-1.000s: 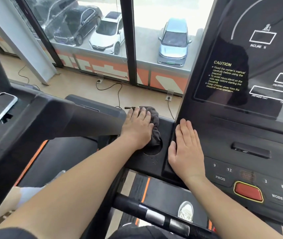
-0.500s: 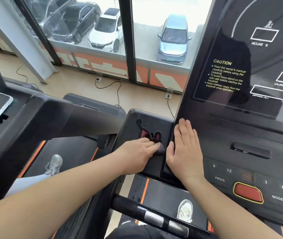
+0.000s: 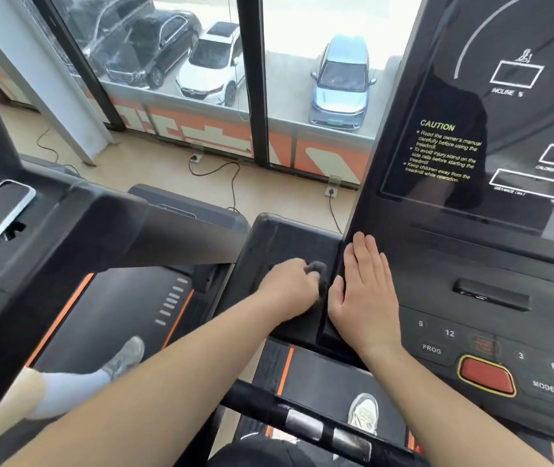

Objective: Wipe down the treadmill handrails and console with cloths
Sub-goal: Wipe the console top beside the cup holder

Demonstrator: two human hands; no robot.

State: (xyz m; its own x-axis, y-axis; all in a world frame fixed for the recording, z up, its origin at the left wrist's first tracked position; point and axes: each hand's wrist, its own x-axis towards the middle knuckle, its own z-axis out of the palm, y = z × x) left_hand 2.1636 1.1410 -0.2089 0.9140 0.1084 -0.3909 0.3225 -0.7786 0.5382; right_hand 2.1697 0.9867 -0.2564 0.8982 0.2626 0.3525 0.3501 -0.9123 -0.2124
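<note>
Cloth (image 3: 318,268): dark, soft, probably light; likely bunches easily, so best gripped wadded. Left hand (image 3: 287,288) clenches it on the tray (image 3: 289,237); right hand (image 3: 365,284) lies flat on the console (image 3: 478,251).

My left hand (image 3: 289,288) and right hand (image 3: 366,294) are bare, and so are my left forearm (image 3: 174,375) and right forearm (image 3: 437,409) as far back as the view reaches. A long pale sock (image 3: 70,389), whitish with a blue-grey cast, covers my left calf and ends in a grey trainer (image 3: 125,357). My right foot wears an off-white laced trainer (image 3: 365,412) with greyish panels. Near-black clothing (image 3: 252,453) shows at my waist; whether shorts or a top I cannot tell.
</note>
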